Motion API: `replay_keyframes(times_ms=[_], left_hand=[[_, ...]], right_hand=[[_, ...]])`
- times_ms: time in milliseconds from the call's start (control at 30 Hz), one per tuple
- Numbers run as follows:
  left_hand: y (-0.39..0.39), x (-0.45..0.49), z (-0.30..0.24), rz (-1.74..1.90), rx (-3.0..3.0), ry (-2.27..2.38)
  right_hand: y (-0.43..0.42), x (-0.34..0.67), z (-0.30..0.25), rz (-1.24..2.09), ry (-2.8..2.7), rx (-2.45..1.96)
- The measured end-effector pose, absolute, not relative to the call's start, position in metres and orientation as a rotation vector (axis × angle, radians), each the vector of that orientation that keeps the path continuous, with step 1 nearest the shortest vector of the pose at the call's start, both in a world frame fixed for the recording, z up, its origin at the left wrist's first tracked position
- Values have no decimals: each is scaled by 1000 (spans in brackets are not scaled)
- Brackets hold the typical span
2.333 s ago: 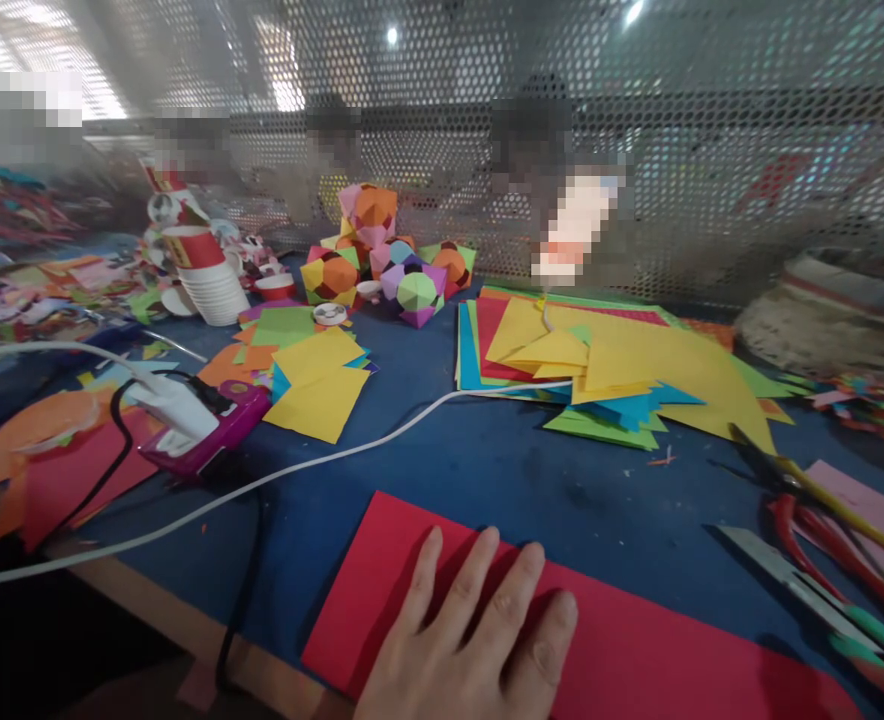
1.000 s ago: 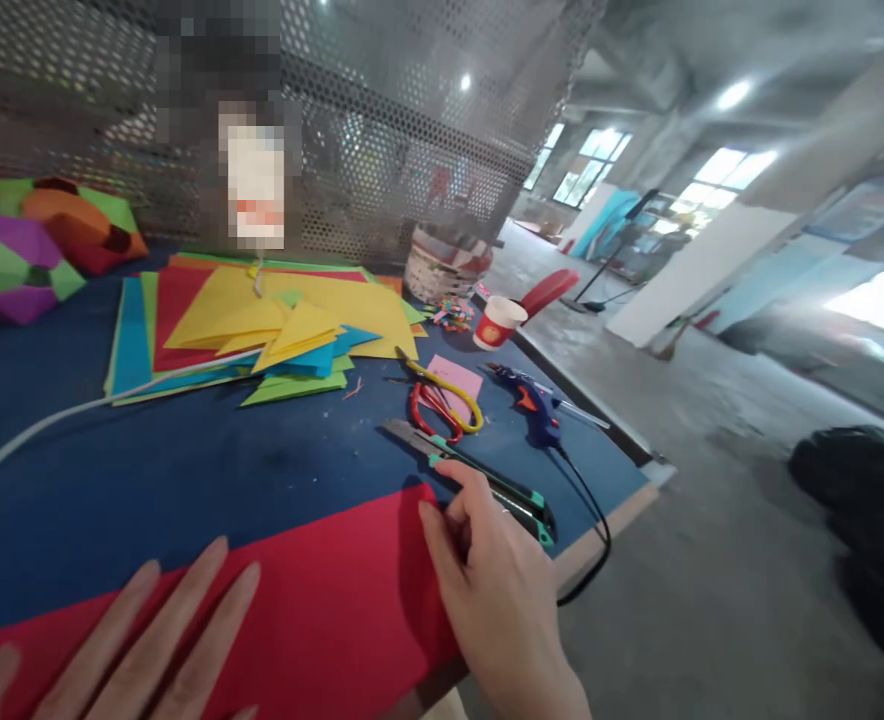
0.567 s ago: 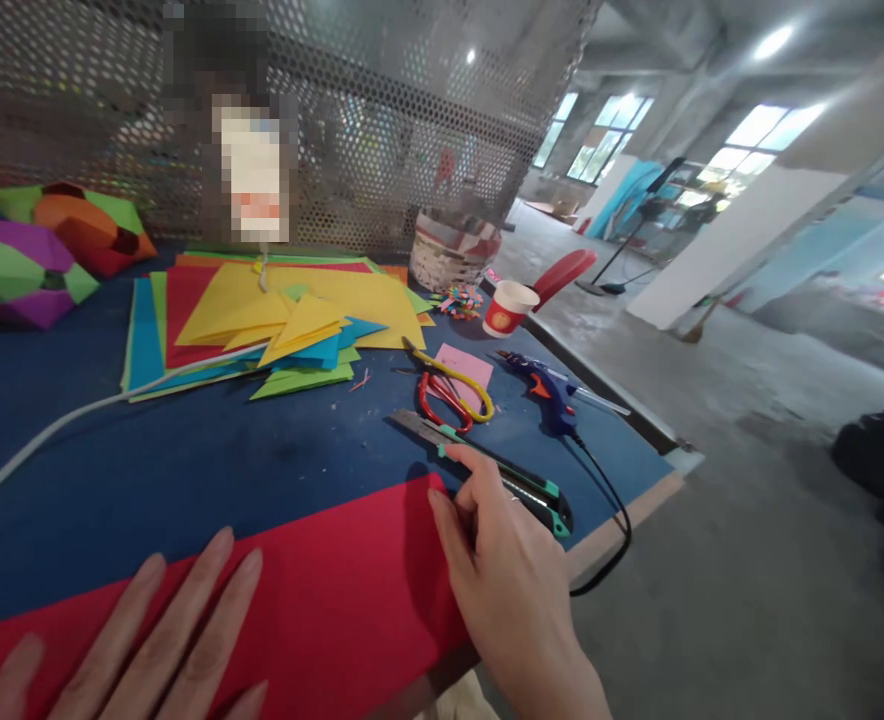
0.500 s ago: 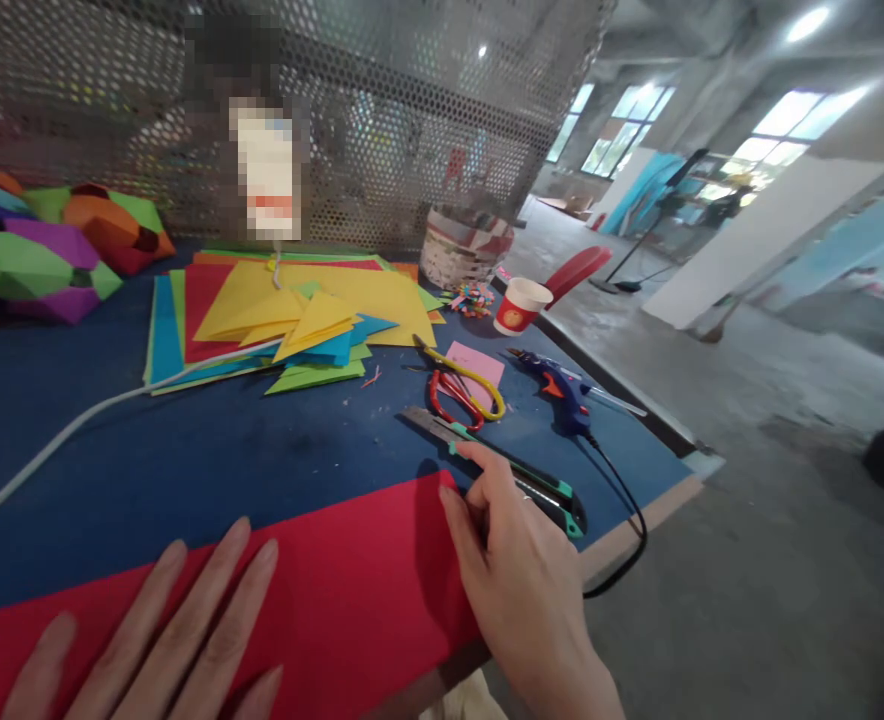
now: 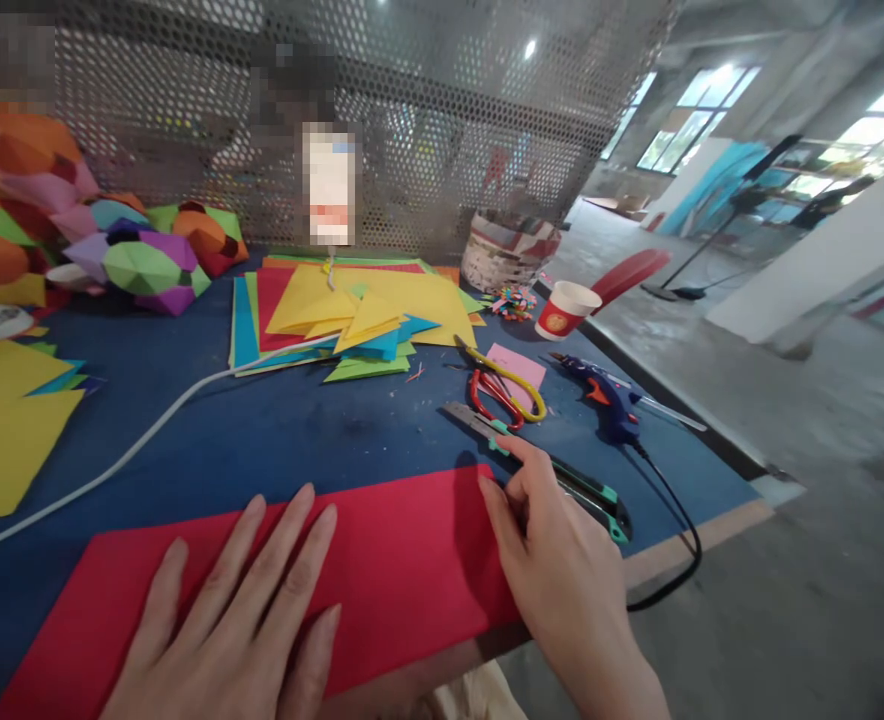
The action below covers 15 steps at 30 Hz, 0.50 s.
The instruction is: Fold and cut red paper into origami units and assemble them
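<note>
A long sheet of red paper point(image 5: 412, 570) lies along the near edge of the blue tabletop. My left hand point(image 5: 239, 610) rests flat on it with fingers spread. At the sheet's right end, my right hand point(image 5: 554, 560) is curled, its thumb on the top right corner and the other fingers bent over the edge. Its index fingertip reaches the green slider of a utility knife point(image 5: 584, 487), whose blade points left. Beyond the knife lie scissors point(image 5: 513, 390) with one red and one yellow handle, partly over a pink paper slip point(image 5: 521, 366).
A blue glue gun point(image 5: 607, 395) with a black cord is at right, near the table edge. Behind are a paper cup point(image 5: 566, 310), a woven basket point(image 5: 509, 250) and stacked coloured paper point(image 5: 442, 310). A white cable point(image 5: 164, 425) crosses the left side, near folded paper shapes point(image 5: 149, 265).
The view has swung left, so everything sits further right and more paper shapes and yellow sheets show at left. Both hands stay on the red paper in much the same places.
</note>
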State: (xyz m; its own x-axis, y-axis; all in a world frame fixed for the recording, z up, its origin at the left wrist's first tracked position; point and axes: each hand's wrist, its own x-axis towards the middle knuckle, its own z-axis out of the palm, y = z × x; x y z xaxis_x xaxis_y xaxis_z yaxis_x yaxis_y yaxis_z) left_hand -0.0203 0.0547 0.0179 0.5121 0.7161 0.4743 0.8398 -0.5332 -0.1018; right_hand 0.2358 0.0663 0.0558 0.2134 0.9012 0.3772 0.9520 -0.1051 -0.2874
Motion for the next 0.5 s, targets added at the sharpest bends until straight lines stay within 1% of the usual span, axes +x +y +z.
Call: replay_keyframes(times_ms=[267, 500], left_hand=[[53, -19, 21, -510, -2460, -1326], [50, -15, 31, -483, -2433, -1310]], right_hand=[[66, 233, 57, -186, -1711, -2029], [66, 230, 57, -99, -1650, -1998]])
